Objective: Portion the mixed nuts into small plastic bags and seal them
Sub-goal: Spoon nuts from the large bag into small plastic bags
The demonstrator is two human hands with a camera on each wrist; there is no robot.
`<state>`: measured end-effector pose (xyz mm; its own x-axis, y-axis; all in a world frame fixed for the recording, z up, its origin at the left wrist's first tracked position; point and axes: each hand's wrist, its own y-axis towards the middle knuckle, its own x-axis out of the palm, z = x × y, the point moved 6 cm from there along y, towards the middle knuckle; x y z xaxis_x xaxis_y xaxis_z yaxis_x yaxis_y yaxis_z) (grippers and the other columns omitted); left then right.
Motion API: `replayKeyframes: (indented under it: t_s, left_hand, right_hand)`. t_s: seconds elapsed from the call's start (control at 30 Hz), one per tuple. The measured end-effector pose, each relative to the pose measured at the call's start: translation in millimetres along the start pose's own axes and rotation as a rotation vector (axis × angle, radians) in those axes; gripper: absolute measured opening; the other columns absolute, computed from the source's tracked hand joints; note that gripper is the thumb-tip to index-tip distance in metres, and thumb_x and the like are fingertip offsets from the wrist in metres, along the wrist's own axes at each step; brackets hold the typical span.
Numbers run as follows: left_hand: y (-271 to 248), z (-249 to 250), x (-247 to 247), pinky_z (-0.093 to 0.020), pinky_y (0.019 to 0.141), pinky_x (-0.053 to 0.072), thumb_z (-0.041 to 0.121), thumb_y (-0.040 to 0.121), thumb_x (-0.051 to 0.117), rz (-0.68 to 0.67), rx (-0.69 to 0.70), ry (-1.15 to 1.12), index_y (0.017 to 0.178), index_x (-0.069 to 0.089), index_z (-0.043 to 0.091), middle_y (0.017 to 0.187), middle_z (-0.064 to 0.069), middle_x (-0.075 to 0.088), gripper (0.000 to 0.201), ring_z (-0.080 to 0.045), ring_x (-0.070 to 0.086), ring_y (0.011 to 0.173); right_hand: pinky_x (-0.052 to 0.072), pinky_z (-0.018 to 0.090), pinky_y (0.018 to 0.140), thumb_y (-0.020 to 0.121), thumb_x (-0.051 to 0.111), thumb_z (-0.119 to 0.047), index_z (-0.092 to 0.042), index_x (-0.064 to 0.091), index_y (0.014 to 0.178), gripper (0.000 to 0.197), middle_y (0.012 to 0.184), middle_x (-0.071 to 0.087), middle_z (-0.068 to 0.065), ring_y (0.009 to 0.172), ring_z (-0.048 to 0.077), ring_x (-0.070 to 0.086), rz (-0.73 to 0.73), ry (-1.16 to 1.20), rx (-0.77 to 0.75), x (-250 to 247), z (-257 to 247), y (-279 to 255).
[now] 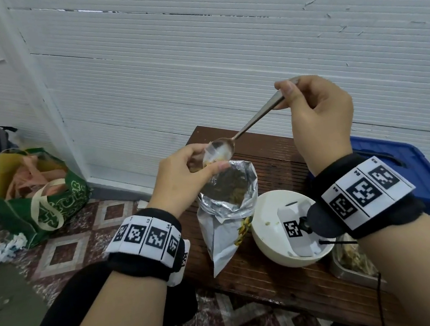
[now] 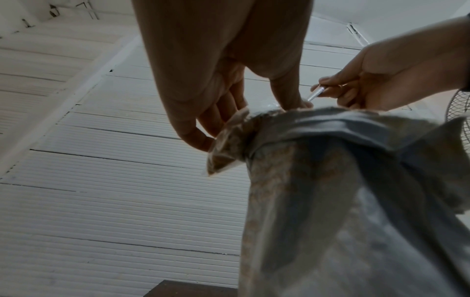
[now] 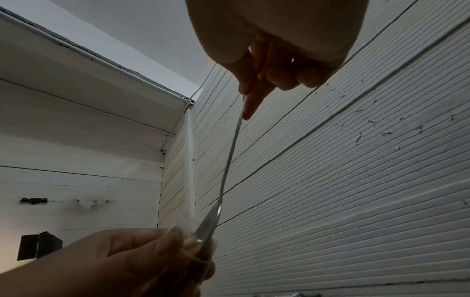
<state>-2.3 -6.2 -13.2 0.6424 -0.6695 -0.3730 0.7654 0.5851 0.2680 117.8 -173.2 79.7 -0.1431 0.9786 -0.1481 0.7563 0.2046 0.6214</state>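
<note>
I see the brown table (image 1: 286, 276) in the lower centre of the head view, with the big foil nut bag (image 1: 227, 202) standing open on it and a white bowl (image 1: 268, 243) just right of the bag. My left hand (image 1: 180, 175), mid-frame, pinches a small clear bag (image 1: 214, 154) between thumb and fingers, held above the foil bag's mouth. My right hand (image 1: 317, 119), upper right, has its fingers curled round the handle of a spoon (image 1: 247, 125), whose bowl sits at the small bag's opening.
</note>
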Motion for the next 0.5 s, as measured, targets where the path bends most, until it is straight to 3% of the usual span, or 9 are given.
replayKeyframes:
  t_s: [0.13, 0.23, 0.33, 0.4, 0.5]
  left_hand:
    - [1.0, -2.5, -0.9, -0.004, 0.074, 0.042, 0.043, 0.072, 0.077, 0.024, 0.0, 0.016, 0.1, 0.063, 0.033, 0.092, 0.022, 0.063, 0.033, 0.013, 0.056, 0.087]
    - [2.2, -6.1, -7.6, -0.001, 0.068, 0.042, 0.039, 0.075, 0.077, 0.083, -0.02, -0.011, 0.099, 0.064, 0.03, 0.09, 0.017, 0.065, 0.029, 0.011, 0.057, 0.083]
    - [2.1, -6.9, -16.1, -0.013, 0.058, 0.045, 0.046, 0.072, 0.074, 0.152, -0.049, -0.055, 0.1, 0.064, 0.03, 0.089, 0.014, 0.065, 0.034, 0.002, 0.06, 0.078]
    - [0.6, -3.3, -19.4, -0.012, 0.053, 0.04, 0.055, 0.067, 0.068, 0.168, -0.048, -0.07, 0.102, 0.064, 0.03, 0.089, 0.012, 0.066, 0.043, -0.003, 0.06, 0.072]
    - [-0.6, 0.3, -20.8, -0.008, 0.058, 0.045, 0.054, 0.067, 0.068, 0.173, -0.042, -0.087, 0.105, 0.064, 0.031, 0.088, 0.016, 0.065, 0.045, 0.013, 0.058, 0.073]
  right_hand:
    - [0.051, 0.017, 0.073, 0.091, 0.063, -0.02, -0.012, 0.071, 0.088, 0.012, 0.074, 0.067, -0.009, 0.074, 0.002, 0.064, -0.003, 0.056, -0.009, 2.5, 0.2, -4.0]
    - [0.047, 0.011, 0.07, 0.091, 0.063, -0.019, -0.012, 0.07, 0.084, 0.013, 0.073, 0.067, -0.012, 0.072, -0.002, 0.063, 0.12, 0.079, 0.047, -12.4, 10.5, 0.8]
    - [0.05, 0.015, 0.069, 0.09, 0.063, -0.022, -0.019, 0.069, 0.078, 0.013, 0.064, 0.065, -0.018, 0.07, 0.001, 0.064, 0.235, 0.044, 0.123, -30.1, 26.0, 5.5]
    - [0.052, 0.02, 0.072, 0.09, 0.063, -0.023, -0.019, 0.069, 0.078, 0.014, 0.068, 0.065, -0.015, 0.073, 0.007, 0.065, 0.231, -0.014, 0.158, -33.0, 35.3, 4.8]
    - [0.046, 0.021, 0.07, 0.091, 0.062, -0.026, -0.015, 0.067, 0.077, 0.018, 0.072, 0.063, -0.007, 0.069, 0.007, 0.057, 0.102, -0.175, 0.166, -21.3, 46.4, -6.8]
